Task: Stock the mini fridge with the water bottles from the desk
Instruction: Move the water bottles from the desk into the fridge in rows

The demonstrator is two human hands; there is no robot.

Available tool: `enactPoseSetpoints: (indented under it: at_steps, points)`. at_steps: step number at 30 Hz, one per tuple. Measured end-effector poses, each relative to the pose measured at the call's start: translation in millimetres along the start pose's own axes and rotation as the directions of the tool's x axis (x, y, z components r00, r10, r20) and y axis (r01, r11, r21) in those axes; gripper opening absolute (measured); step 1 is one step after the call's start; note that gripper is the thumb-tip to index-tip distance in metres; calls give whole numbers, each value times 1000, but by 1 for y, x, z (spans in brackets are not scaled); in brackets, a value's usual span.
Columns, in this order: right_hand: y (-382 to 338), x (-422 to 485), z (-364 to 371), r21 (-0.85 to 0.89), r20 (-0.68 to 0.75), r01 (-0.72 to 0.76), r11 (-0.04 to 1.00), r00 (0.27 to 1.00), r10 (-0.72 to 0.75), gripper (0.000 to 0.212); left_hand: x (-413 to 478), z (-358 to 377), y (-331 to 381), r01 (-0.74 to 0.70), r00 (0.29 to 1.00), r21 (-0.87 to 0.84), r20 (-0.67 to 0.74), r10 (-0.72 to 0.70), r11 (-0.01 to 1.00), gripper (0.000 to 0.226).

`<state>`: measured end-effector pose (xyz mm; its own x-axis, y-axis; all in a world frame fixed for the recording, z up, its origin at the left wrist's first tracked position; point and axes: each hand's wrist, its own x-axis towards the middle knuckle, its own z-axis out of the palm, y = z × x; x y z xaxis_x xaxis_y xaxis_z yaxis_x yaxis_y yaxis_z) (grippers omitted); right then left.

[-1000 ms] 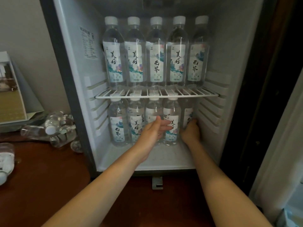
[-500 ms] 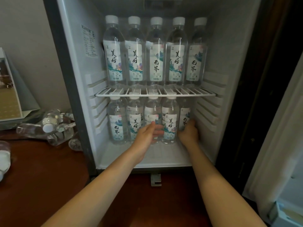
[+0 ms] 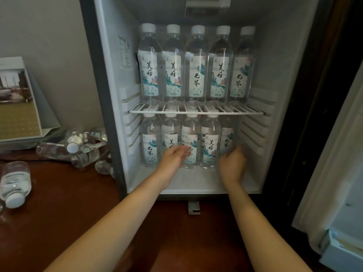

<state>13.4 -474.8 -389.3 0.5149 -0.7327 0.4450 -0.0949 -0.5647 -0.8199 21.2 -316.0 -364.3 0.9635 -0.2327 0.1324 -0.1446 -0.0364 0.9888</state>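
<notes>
The open mini fridge [image 3: 110, 107] holds two rows of water bottles. Several stand on the wire shelf [image 3: 196, 112] and several on the fridge floor below it. My left hand [image 3: 173, 159] hovers in front of the second and third lower bottles, fingers relaxed and holding nothing. My right hand [image 3: 232, 163] is blurred in front of the base of the rightmost lower bottle [image 3: 226, 141]. Its fingers are loosely bent, and I cannot tell if they touch the bottle.
On the brown desk [image 3: 64, 216] left of the fridge lie several loose bottles [image 3: 74, 148], and one more bottle [image 3: 15, 183] lies at the far left. A framed picture [image 3: 17, 107] leans on the wall. The fridge door [image 3: 337, 173] stands open at the right.
My right hand has slid slightly down and back from the rightmost lower bottle. My left hand has drifted left, away from the middle bottle. The view has tilted up a little.
</notes>
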Motion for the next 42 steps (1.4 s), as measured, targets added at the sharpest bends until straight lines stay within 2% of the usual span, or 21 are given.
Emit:
enactPoseSetpoints:
  at_steps: [4,7,8,10,12,13,15,17,19,21,23,26,29,31,34,38,42]
  points:
    - [-28,-43,-5,177,-39,257,950,966,-254,17,-16,-28,2,-37,998,117,-40,42,992,26]
    - [-53,-77,-2,255,-21,477,841,872,-488,12,-38,-59,2,-182,975,292,-74,212,939,24]
    - [-61,-88,1,268,-7,543,796,827,-562,14,-48,-73,2,-258,942,389,-104,320,884,23]
    - [-75,-111,9,280,33,646,710,733,-679,26,-68,-107,-1,-400,812,576,-138,567,713,22]
    - [-87,-134,20,296,82,703,646,655,-751,29,-84,-145,-9,-411,696,721,-147,703,558,23]
    - [-93,-146,27,311,105,721,619,621,-777,27,-89,-164,-14,-372,671,763,-173,721,529,23]
    - [-103,-170,41,359,167,729,583,564,-809,23,-96,-197,-26,-264,683,785,-258,683,560,22]
    - [-111,-195,56,408,263,703,582,520,-812,22,-97,-224,-41,-138,735,770,-342,586,623,22]
    - [-120,-217,71,410,402,671,617,474,-783,23,-93,-243,-57,-21,794,740,-396,461,672,25]
    - [-131,-233,90,362,549,637,681,445,-708,34,-86,-255,-69,56,839,706,-417,350,706,29]
    - [-142,-240,108,255,665,589,767,468,-582,48,-75,-260,-77,99,867,683,-417,275,724,33]
    - [-155,-238,137,54,725,572,818,541,-426,63,-50,-261,-83,137,896,662,-400,193,737,36]
    - [-164,-229,156,-125,747,513,849,612,-260,64,-18,-257,-84,128,925,650,-352,146,749,38]
    - [-164,-223,165,-195,761,464,864,627,-165,66,0,-254,-85,98,938,624,-318,137,775,38]
    - [-157,-216,177,-308,773,576,757,615,-154,70,15,-252,-97,50,932,602,-315,180,797,38]
    - [-150,-211,186,-418,770,701,578,611,-185,59,16,-263,-107,-30,912,659,-289,290,752,39]
    - [-152,-209,187,-444,750,734,513,618,-235,45,15,-268,-107,-38,893,660,-315,322,751,35]
